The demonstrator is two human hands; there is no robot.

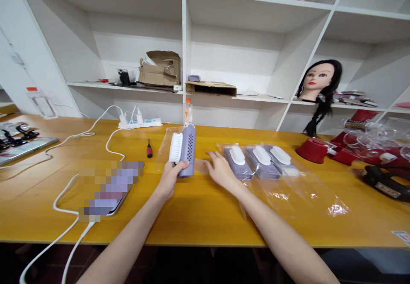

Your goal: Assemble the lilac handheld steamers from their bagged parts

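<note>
My left hand [169, 179] is closed around the lower end of a purple-and-white brush [188, 151], thumb across its front. The brush stands upright; white bristles face left and rows of small holes show in the purple body. A clear plastic bag [165, 147] lies behind it. To the right, my right hand [221, 171] is low over the table with fingers apart, holding nothing. Just beyond it are three similar purple units with white oval parts in clear bags: a near one [238, 162], a middle one [263, 162] and a far one [283, 160].
Left of my hands lie a pixelated phone [118, 190] with white cables and a small screwdriver [149, 149]. A power strip [141, 124] and a bottle [188, 112] stand at the back. Red stands [312, 149] and a black strapped object [387, 183] sit at right.
</note>
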